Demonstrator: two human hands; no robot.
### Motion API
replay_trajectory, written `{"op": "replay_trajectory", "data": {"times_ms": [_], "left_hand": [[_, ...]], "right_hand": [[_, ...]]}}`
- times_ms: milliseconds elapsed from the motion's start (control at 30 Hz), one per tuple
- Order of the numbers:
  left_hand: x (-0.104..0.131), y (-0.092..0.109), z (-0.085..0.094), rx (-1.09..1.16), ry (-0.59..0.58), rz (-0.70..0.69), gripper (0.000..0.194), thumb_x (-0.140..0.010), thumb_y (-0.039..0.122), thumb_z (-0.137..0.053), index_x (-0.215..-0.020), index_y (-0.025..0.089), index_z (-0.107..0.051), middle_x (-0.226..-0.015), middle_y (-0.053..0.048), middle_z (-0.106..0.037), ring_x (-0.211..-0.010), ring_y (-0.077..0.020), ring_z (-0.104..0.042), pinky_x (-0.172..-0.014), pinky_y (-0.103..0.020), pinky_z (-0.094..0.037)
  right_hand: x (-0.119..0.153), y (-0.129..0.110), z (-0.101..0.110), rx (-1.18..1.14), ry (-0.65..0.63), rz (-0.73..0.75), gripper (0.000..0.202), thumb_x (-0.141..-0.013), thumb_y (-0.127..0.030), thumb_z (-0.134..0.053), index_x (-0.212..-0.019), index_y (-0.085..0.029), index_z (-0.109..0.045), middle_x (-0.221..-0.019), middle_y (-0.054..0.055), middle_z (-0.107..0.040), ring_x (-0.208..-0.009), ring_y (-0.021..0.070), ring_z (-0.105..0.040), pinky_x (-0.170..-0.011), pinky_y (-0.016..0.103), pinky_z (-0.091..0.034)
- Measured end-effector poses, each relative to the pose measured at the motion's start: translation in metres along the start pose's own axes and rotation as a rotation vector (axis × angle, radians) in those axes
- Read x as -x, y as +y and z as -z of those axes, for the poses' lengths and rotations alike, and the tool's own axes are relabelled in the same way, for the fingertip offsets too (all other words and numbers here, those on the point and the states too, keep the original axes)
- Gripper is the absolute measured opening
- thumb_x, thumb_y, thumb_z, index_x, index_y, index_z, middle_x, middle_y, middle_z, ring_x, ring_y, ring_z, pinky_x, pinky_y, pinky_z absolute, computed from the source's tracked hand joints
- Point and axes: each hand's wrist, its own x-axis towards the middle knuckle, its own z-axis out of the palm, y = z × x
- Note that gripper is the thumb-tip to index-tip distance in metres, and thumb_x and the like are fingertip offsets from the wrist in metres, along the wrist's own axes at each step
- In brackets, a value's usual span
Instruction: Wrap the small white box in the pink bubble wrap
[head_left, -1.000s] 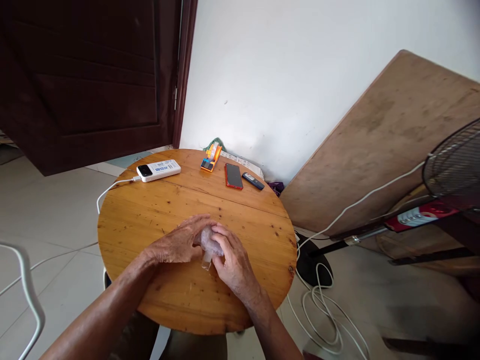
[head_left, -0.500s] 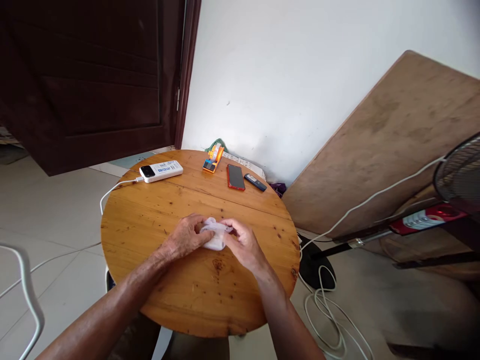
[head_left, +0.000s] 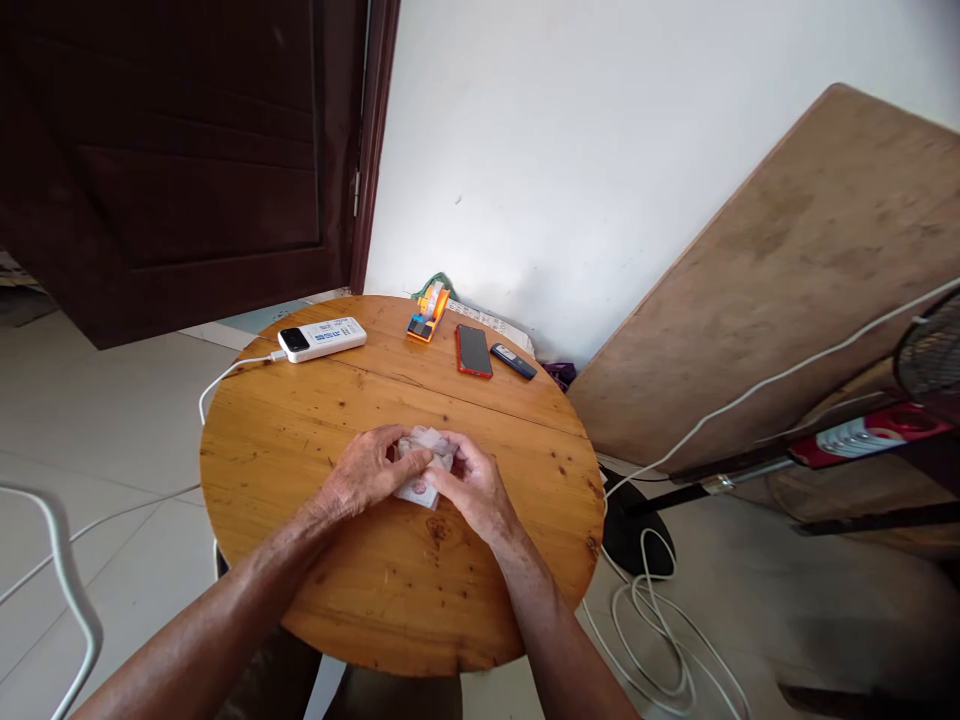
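A small white packet [head_left: 417, 492] with a round reddish mark lies near the middle of the wooden table, between my two hands. Thin whitish, half-see-through wrapping is bunched over its far side. My left hand [head_left: 369, 467] grips the packet from the left, thumb laid across the top and fingers curled behind. From the right, my right hand [head_left: 480, 492] pinches it, its thumb close to the left thumb. The fingers hide much of the packet, so whether the wrapping is film or paper I cannot tell.
On the round table [head_left: 285, 440] stand a white power bank [head_left: 322, 340] with a cable, an orange tape dispenser [head_left: 429, 312], a red-edged phone [head_left: 474, 351] and a small dark handset [head_left: 514, 361]. To the right are a fan [head_left: 870, 435] and coiled cable [head_left: 660, 640].
The wrapping has been pressed toward the far side, and the packet's near face with its reddish mark now shows. My right hand has shifted slightly left, bringing both thumbs together.
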Motion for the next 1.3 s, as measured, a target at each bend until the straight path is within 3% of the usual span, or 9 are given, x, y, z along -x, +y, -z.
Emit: {"op": "replay_trajectory", "data": {"times_ms": [133,233,400,500,733,900,1300], "left_hand": [[0.000,0.001,0.005,0.166,-0.141,0.005,0.053,-0.076,0.050,-0.061,-0.114,0.014,-0.067,-0.101,-0.008,-0.072,-0.088,-0.0239,-0.063,-0.074,-0.030,-0.048],[-0.001,-0.004,0.003,0.211,-0.227,0.039,0.071,-0.073,0.045,-0.066,-0.135,0.015,-0.052,-0.111,-0.009,-0.069,-0.095,-0.0249,-0.062,-0.079,-0.032,-0.049],[0.000,-0.009,-0.003,0.204,-0.213,0.072,0.091,-0.076,0.045,-0.064,-0.152,0.012,-0.027,-0.107,-0.009,-0.064,-0.091,-0.0223,-0.059,-0.077,-0.031,-0.048],[0.002,-0.006,-0.004,0.135,-0.209,0.079,0.089,-0.078,0.045,-0.062,-0.153,0.014,-0.025,-0.099,-0.006,-0.062,-0.084,-0.0205,-0.057,-0.074,-0.031,-0.046],[0.003,-0.005,-0.006,0.142,-0.238,0.070,0.088,-0.080,0.045,-0.059,-0.154,0.016,-0.024,-0.106,-0.007,-0.060,-0.089,-0.0209,-0.054,-0.081,-0.033,-0.044],[0.003,-0.005,-0.006,0.148,-0.235,0.080,0.091,-0.078,0.045,-0.062,-0.155,0.016,-0.022,-0.095,-0.003,-0.059,-0.083,-0.0189,-0.053,-0.076,-0.030,-0.044],[0.001,-0.005,-0.005,0.183,-0.259,0.055,0.093,-0.077,0.048,-0.064,-0.153,0.014,-0.025,-0.107,-0.007,-0.060,-0.088,-0.0194,-0.054,-0.077,-0.030,-0.045]], "right_hand": [[-0.002,0.004,-0.002,-0.170,-0.001,-0.081,0.044,-0.068,-0.037,-0.077,-0.106,-0.019,-0.065,-0.100,0.006,-0.074,-0.092,0.0237,-0.070,-0.080,0.034,-0.056],[-0.001,0.005,-0.002,-0.183,-0.013,-0.099,0.043,-0.068,-0.040,-0.077,-0.104,-0.019,-0.067,-0.099,0.006,-0.075,-0.091,0.0241,-0.070,-0.080,0.034,-0.056],[0.001,0.006,0.000,-0.036,0.025,-0.064,0.044,-0.076,-0.042,-0.070,-0.113,-0.019,-0.065,-0.099,0.006,-0.074,-0.091,0.0241,-0.069,-0.081,0.035,-0.055],[0.000,0.007,0.002,0.066,0.036,-0.026,0.043,-0.079,-0.041,-0.065,-0.116,-0.019,-0.065,-0.110,0.009,-0.072,-0.097,0.0252,-0.068,-0.084,0.037,-0.055],[0.003,0.005,0.001,0.164,0.056,0.071,0.043,-0.082,-0.037,-0.060,-0.121,-0.019,-0.064,-0.121,0.008,-0.069,-0.109,0.0263,-0.064,-0.095,0.039,-0.050],[0.000,0.002,-0.003,0.103,0.155,0.080,0.036,-0.087,-0.044,-0.056,-0.111,-0.019,-0.067,-0.112,0.009,-0.073,-0.105,0.0250,-0.067,-0.092,0.037,-0.051],[-0.001,-0.003,-0.007,0.138,0.261,0.184,0.019,-0.086,-0.034,-0.058,-0.087,-0.022,-0.073,-0.086,0.003,-0.075,-0.082,0.0204,-0.068,-0.078,0.031,-0.054]]}}
